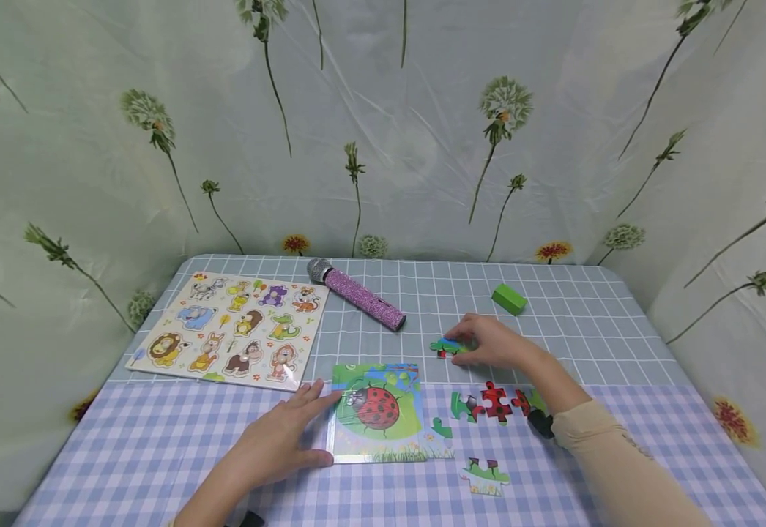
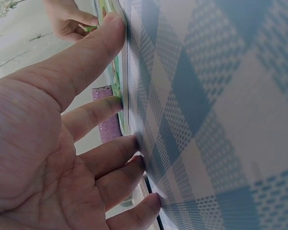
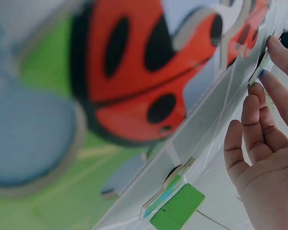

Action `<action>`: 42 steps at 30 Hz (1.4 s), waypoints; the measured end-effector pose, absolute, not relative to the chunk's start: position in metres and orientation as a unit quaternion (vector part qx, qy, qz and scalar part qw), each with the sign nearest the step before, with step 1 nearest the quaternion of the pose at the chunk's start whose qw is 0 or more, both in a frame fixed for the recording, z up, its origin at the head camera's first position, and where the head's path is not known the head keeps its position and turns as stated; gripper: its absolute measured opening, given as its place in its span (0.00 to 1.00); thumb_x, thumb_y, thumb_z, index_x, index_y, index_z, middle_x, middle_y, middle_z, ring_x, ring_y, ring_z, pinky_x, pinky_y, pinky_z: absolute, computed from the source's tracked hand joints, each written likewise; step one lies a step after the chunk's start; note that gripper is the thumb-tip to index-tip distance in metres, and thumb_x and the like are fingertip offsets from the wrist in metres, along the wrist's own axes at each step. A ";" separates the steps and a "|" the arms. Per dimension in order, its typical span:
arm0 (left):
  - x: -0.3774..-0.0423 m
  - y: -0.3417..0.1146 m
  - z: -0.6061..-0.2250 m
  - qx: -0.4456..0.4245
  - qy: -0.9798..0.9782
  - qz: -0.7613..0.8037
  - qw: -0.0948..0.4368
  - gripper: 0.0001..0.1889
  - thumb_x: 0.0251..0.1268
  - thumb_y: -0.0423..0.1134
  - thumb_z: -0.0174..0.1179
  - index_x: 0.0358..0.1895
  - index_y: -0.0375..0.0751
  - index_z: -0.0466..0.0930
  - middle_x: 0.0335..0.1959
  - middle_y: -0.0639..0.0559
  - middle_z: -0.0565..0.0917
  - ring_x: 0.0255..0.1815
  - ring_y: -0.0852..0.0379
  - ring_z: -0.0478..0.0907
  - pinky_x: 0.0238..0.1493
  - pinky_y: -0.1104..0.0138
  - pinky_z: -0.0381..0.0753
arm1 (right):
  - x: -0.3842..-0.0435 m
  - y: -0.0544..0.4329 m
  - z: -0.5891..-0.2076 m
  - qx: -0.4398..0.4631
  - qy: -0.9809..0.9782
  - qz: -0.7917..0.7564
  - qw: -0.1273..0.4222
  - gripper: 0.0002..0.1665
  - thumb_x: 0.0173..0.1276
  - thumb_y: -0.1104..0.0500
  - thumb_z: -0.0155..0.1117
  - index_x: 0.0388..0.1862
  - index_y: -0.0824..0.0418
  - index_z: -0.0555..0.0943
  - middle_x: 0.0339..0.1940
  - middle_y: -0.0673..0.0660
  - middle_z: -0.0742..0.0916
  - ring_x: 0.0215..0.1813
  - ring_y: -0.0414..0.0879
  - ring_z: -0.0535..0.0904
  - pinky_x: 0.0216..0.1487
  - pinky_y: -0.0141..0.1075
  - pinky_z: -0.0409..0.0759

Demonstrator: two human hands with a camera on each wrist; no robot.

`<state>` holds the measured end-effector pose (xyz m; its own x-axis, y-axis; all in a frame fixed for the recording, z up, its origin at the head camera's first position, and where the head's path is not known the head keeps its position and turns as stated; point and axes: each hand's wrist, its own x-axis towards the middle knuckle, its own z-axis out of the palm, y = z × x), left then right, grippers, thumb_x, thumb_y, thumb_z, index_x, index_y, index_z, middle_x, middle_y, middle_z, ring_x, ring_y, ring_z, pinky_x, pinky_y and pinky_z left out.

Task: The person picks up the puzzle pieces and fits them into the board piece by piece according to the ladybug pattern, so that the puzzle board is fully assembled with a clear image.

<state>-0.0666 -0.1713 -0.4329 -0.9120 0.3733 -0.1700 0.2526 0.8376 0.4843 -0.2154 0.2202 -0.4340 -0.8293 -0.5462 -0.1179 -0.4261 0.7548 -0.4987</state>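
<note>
A ladybug jigsaw puzzle (image 1: 378, 408) lies on the checked cloth in the middle of the head view. Along its left edge is my left hand (image 1: 280, 439), its thumb (image 2: 116, 29) and index fingertip touching the edge while the other fingers spread onto the cloth. To the right and farther back, my right hand (image 1: 493, 342) pinches a green, blue and red jigsaw piece (image 1: 447, 347) low over the table. Only the thin edge of that piece (image 3: 258, 69) shows between thumb and finger in the right wrist view. Red ladybug pieces (image 1: 496, 402) lie nearer than this hand.
A wooden animal puzzle (image 1: 231, 329) lies back left. A pink glittery microphone (image 1: 363, 296) sits behind the ladybug puzzle, a green block (image 1: 510, 299) behind my right hand. Nearer the front lies a loose grass-patterned piece (image 1: 485, 477); a small green piece (image 1: 442, 428) overlaps the puzzle's right side.
</note>
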 end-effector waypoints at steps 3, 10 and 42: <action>-0.066 -0.172 -0.432 0.168 0.949 0.233 0.128 0.50 0.49 0.56 0.83 0.80 0.53 0.73 0.84 0.38 0.67 0.84 0.32 0.64 0.78 0.31 0.68 | -0.214 0.219 -0.434 -0.266 0.926 -0.236 0.124 0.25 0.67 0.52 0.81 0.60 0.61 0.89 0.47 0.52 0.87 0.46 0.41 0.78 0.49 0.36 0.81; -0.066 -0.172 -0.431 0.170 0.946 0.242 0.130 0.50 0.50 0.56 0.83 0.80 0.51 0.73 0.84 0.37 0.66 0.84 0.31 0.63 0.79 0.31 0.67 | -0.208 0.213 -0.431 -0.274 0.925 -0.238 0.112 0.25 0.67 0.52 0.81 0.60 0.60 0.89 0.49 0.52 0.88 0.48 0.42 0.81 0.51 0.39 0.84; -0.065 -0.173 -0.432 0.173 0.945 0.246 0.129 0.49 0.51 0.55 0.82 0.80 0.51 0.73 0.84 0.37 0.66 0.84 0.31 0.64 0.80 0.31 0.66 | -0.186 0.167 -0.420 -0.340 0.901 -0.233 0.133 0.25 0.68 0.52 0.80 0.61 0.58 0.89 0.52 0.50 0.89 0.53 0.44 0.85 0.59 0.41 0.88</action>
